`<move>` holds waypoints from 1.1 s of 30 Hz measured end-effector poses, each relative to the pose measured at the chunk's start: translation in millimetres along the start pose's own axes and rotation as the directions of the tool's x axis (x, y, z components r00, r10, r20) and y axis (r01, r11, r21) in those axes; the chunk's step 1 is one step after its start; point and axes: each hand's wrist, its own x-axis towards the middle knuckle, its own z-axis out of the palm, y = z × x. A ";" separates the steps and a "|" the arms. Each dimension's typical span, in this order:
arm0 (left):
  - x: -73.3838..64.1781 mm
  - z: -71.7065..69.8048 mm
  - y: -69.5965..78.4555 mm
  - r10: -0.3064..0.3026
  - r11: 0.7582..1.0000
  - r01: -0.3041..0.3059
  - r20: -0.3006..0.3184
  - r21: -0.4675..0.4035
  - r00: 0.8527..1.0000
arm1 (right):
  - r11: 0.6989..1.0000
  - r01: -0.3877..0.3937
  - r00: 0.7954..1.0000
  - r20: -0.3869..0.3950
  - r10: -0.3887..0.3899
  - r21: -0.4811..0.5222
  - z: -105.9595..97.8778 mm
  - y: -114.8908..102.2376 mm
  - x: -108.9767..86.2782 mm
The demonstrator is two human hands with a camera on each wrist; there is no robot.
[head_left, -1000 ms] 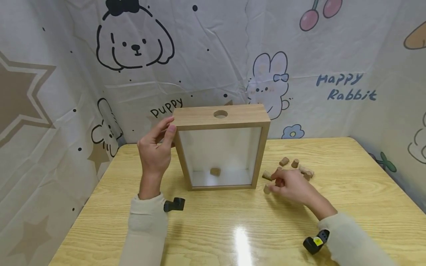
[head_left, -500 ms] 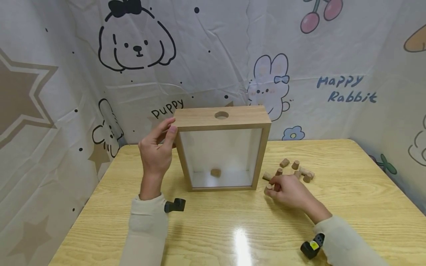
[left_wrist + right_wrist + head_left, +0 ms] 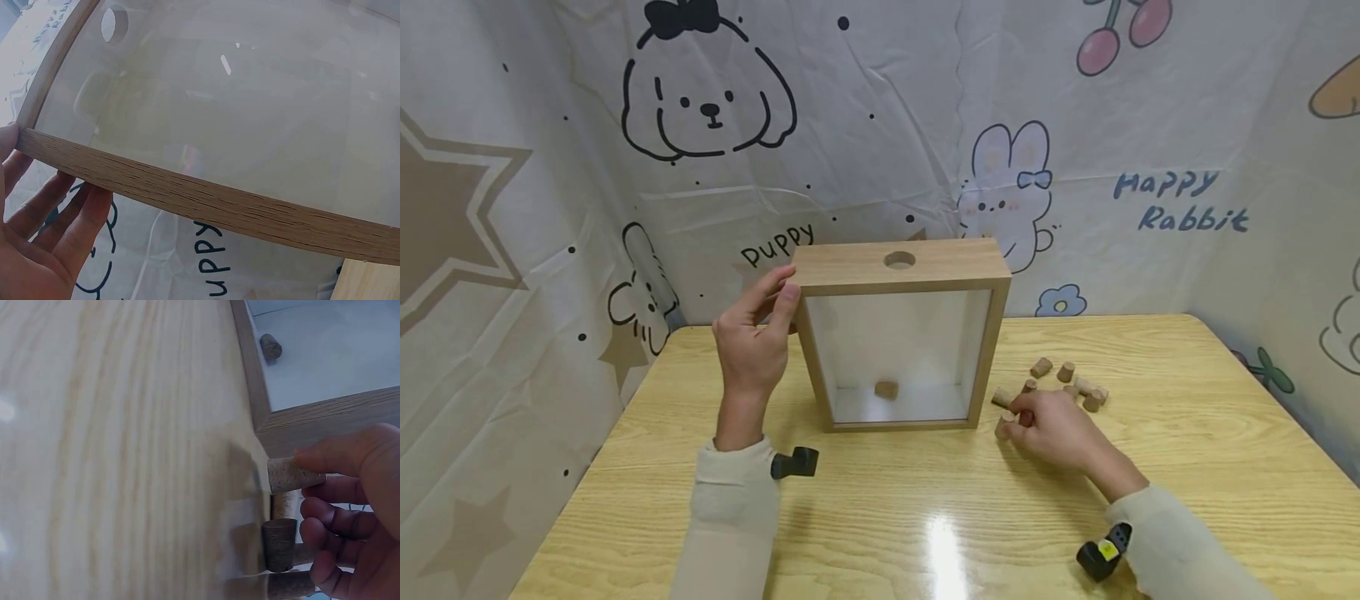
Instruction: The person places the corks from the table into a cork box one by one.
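A wooden shadow box (image 3: 842, 267) with a clear front and a round hole (image 3: 899, 261) in its top stands upright on the table. One cork (image 3: 886, 389) lies inside on its floor. My left hand (image 3: 750, 342) grips the box's upper left corner, thumb at the front edge and fingers along the side (image 3: 90, 215). To the right of the box, my right hand (image 3: 1060, 427) pinches a cork (image 3: 282, 475) between thumb and forefinger, low over the table. The other fingers of that hand are curled, close to more corks (image 3: 279, 544).
Several loose corks (image 3: 1066, 372) lie or stand in a cluster on the light wood table (image 3: 865, 517), right of the box and around the right hand. Behind the table hangs a white cloth (image 3: 880, 167) printed with cartoon animals.
My right hand has shifted slightly left and its fingers have closed on the near cork. The left hand and the box look steady.
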 end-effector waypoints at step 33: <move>-0.1 0.9 2.8 -0.004 1.000 0.004 -0.005 0.002 1.000 | 1.000 -0.018 0.990 -0.138 0.015 -0.023 -101.7 -31.4 20.7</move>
